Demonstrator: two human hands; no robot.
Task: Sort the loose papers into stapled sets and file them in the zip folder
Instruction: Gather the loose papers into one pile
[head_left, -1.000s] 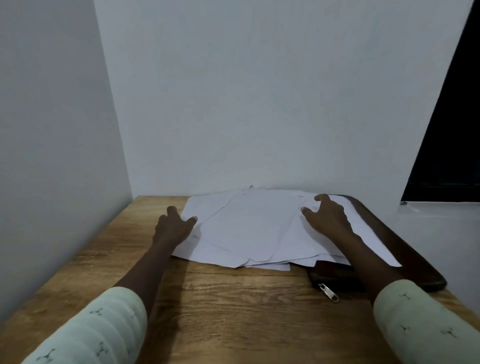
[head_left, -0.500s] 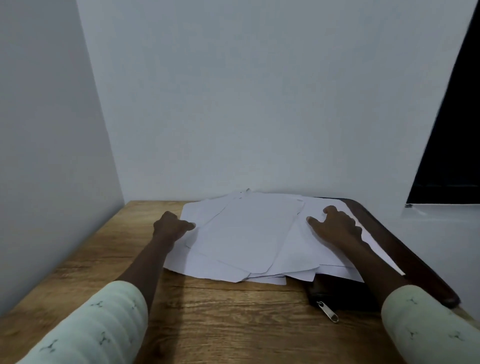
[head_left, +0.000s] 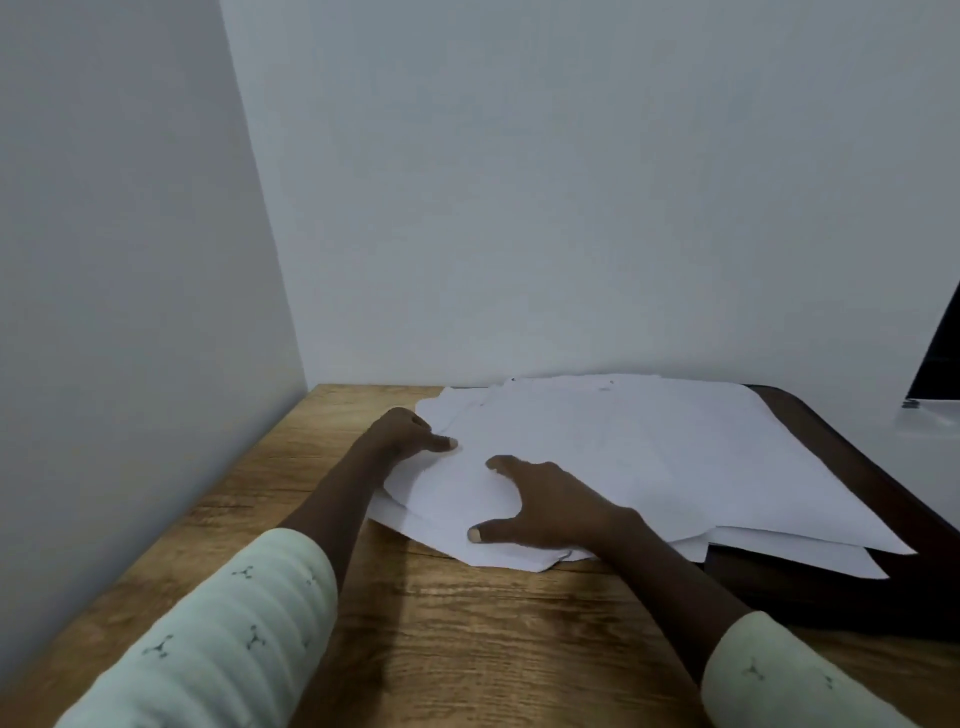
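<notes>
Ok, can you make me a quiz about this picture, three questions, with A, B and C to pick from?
1. Where is the dark folder?
A. Under the right side of the papers
B. Leaning on the left wall
C. On the person's lap

2. What colour are the papers?
A. Yellow
B. White
C. Pink

3. What is the right hand doing?
A. Making a fist in the air
B. Holding a stapler
C. Lying spread on the papers

Answers:
1 A: its dark edge sticks out from beneath the sheets on the right.
2 B: every sheet looks white.
3 C: its fingers and thumb are spread out on the top sheets.
</notes>
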